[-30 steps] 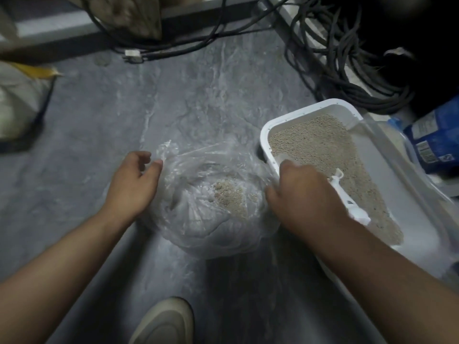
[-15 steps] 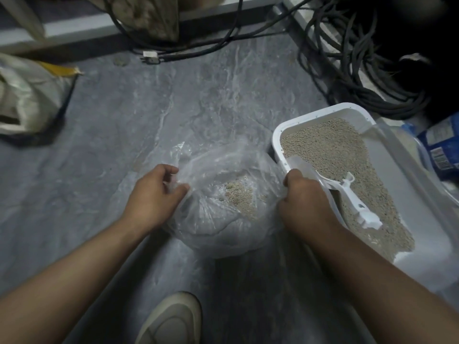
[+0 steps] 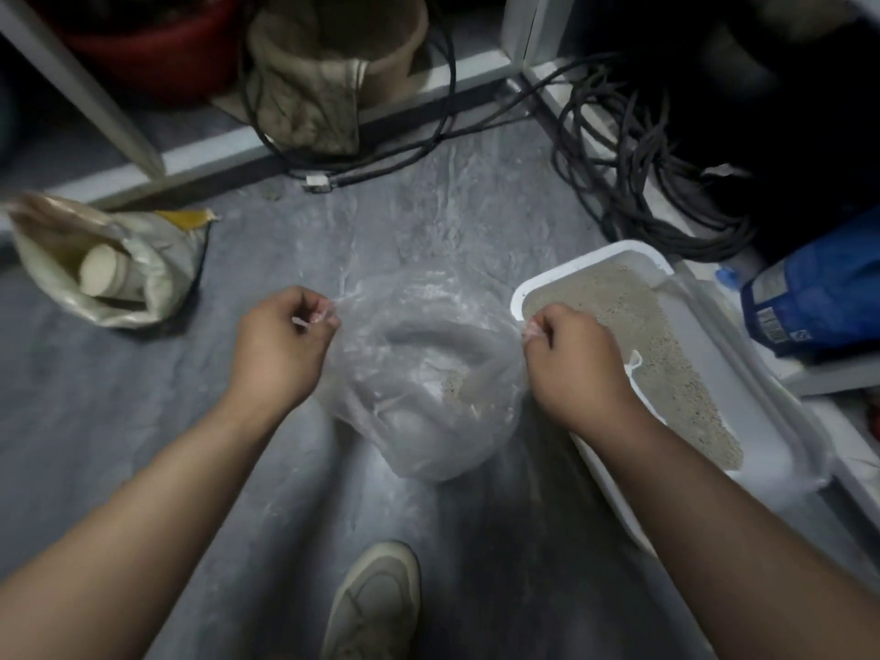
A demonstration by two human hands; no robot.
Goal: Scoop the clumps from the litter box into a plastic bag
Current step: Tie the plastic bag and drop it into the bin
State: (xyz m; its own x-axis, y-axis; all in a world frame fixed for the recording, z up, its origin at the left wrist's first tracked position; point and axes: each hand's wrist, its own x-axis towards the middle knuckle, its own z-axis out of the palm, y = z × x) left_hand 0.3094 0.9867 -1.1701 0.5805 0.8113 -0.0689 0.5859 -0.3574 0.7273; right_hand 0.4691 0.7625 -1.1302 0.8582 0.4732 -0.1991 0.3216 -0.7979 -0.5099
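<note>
Though pinched sideways, bag [image 3: 428, 373] mouth upward

Head view. At centre frame, a clear plastic bag [image 3: 428, 373] rests on the grey floor [image 3: 119, 397], with a little pale litter visible inside. The left hand [image 3: 281, 345] pinches the bag's left edge; the right hand [image 3: 576, 364] pinches its right edge. Just right of the bag lies a white litter box [image 3: 781, 450] holding tan litter [image 3: 666, 354] and a white scoop [image 3: 634, 362], mostly hidden behind the right hand. Black cables [image 3: 643, 183] coil at upper right; an open sack [image 3: 109, 264] lies at left; a shoe [image 3: 376, 597] shows at lower centre.
</note>
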